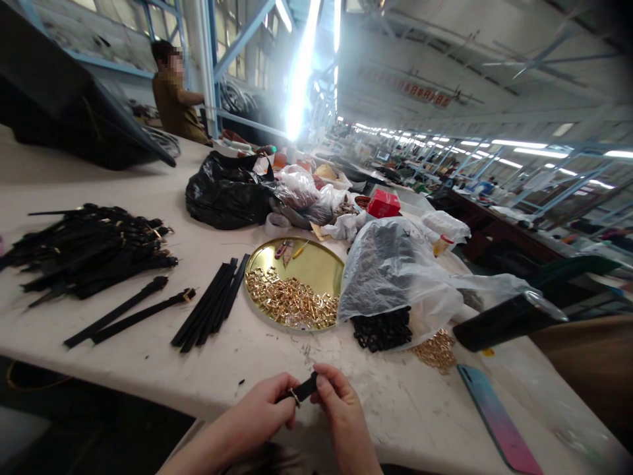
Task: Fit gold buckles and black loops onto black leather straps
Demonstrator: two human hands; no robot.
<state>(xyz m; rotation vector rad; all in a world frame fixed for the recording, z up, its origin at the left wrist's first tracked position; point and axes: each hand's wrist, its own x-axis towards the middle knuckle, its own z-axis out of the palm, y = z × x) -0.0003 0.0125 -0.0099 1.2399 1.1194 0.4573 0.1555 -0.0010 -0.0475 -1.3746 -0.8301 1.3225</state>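
Your black strap [302, 389]: mostly hidden between your fingers. Phone [497, 422]: cut off by bottom edge. Your forearms: cropped below.

A white table [148, 359] carries a heap of black straps [89, 251] at left, a round gold tray [316, 264] at centre, and a phone [497, 422] lower right.

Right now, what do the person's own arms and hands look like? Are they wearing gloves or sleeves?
No gloves and no sleeves show. The left hand and the right hand are both bare, with bare forearms coming up from the bottom edge of the picture. I can see no rings, watch or bracelets on them. The fingernails look short and plain, though they are too small to judge well.
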